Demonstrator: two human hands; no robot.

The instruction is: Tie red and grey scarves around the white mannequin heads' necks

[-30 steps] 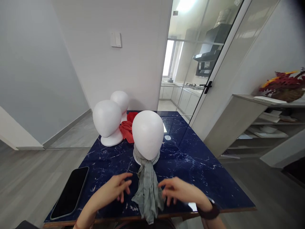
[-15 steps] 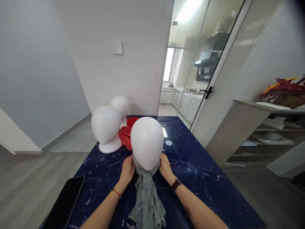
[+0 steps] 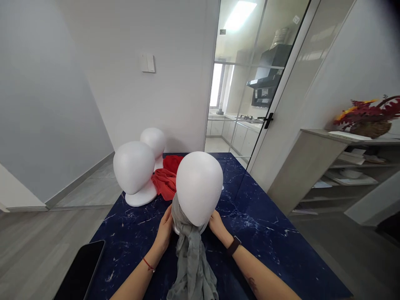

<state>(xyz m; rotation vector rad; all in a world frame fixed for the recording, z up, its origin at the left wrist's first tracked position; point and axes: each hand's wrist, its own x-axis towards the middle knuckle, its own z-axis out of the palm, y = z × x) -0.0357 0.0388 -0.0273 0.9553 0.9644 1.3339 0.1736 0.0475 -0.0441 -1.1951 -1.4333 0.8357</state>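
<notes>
A white mannequin head (image 3: 200, 187) stands in front of me, tilted a little, with a grey scarf (image 3: 192, 258) wrapped round its neck. The scarf's long end hangs down the front and spreads over the near tabletop. My left hand (image 3: 166, 228) is closed on the scarf at the left side of the neck, its fingertips turned behind. Against the right side of the neck, under the head, my right hand (image 3: 217, 225) is closed on the scarf too; most of its fingers are hidden behind the head.
Two more white mannequin heads, a nearer one (image 3: 134, 166) and a farther one (image 3: 153, 141), stand at the back left beside a red cloth (image 3: 167, 179). A black phone (image 3: 81, 271) lies at the left edge of the dark blue marbled table (image 3: 259, 246). A glass door is behind.
The held mannequin head has turned and tilted slightly to the right, showing more scarf on its left side. My left hand has shifted along the neck with it. The camera view has shifted slightly.
</notes>
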